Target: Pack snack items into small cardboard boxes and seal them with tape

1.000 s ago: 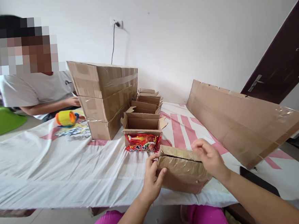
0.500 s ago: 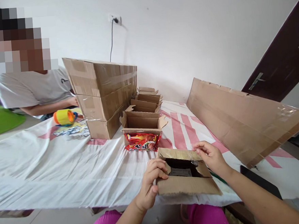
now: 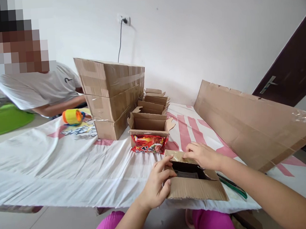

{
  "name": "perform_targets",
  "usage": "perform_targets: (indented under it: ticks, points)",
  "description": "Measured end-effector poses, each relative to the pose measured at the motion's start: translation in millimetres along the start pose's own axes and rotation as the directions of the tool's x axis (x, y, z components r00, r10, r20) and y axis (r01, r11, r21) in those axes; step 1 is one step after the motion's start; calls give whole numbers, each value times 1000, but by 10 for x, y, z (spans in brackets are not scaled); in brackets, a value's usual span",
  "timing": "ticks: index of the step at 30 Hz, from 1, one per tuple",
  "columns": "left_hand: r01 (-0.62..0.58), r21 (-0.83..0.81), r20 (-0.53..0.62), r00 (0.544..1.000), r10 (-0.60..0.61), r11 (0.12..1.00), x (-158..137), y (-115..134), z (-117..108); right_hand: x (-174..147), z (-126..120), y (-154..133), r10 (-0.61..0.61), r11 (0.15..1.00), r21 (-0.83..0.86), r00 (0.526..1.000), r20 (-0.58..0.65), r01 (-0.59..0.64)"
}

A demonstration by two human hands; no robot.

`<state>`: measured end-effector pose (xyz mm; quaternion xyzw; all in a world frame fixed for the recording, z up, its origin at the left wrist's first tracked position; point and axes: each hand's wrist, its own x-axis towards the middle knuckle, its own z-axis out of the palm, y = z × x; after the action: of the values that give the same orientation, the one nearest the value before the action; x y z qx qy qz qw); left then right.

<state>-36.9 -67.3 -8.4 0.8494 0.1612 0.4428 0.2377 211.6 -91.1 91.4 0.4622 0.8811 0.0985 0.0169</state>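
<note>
A small cardboard box (image 3: 196, 190) lies at the table's front edge, its top flaps apart and a dark inside showing, with a printed greyish surface in it. My left hand (image 3: 159, 182) is closed over the box's left edge, its index finger reaching to the far flap. With its fingers bent on the taped far flap, my right hand (image 3: 203, 155) presses or pinches it; the fingertips are partly hidden. Just behind the box, a red food packet (image 3: 149, 143) leans against the first of several opened cardboard boxes (image 3: 150, 125) in a row.
Sealed cartons (image 3: 97, 108) form a tall stack on the left. A cardboard sheet (image 3: 248, 121) stands on the right. Beside the box lies a green-handled tool (image 3: 234, 186), partly under my forearm. A tape roll (image 3: 73, 116) sits near another person (image 3: 48, 87) at the left.
My right hand has moved left along the far flap, from its right corner towards the middle. My left index finger now reaches the far flap. The view has shifted slightly.
</note>
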Motion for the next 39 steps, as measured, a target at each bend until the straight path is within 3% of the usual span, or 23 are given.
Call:
perform_targets:
  ticks: [5,10,22,27,30,34,37,39]
  points:
    - [-16,121,67,998,8,993,21,1,-36,61,-27,61,-83,990,-115,996,28,85]
    - [9,256,95,995,-35,967,34,21,-30,31,20,51,-82,990,-117,997,9,82]
    - [38,307,186,977,-99,951,41,94,18,-283,80,113,14,990,138,999,-29,-10]
    - [85,299,197,969,-149,950,46,104,-7,-621,38,400,106,976,193,994,-8,-102]
    - [103,302,222,959,-175,948,63,134,0,-943,44,629,274,943,220,958,-88,-249]
    - [96,304,233,957,-172,948,78,139,36,-1178,102,709,507,830,374,839,-198,-414]
    - [86,308,230,960,-162,947,71,117,57,-1144,123,607,657,650,580,746,-104,-491]
    - [80,311,220,963,-154,947,58,101,65,-1079,111,527,699,510,698,715,4,-503]
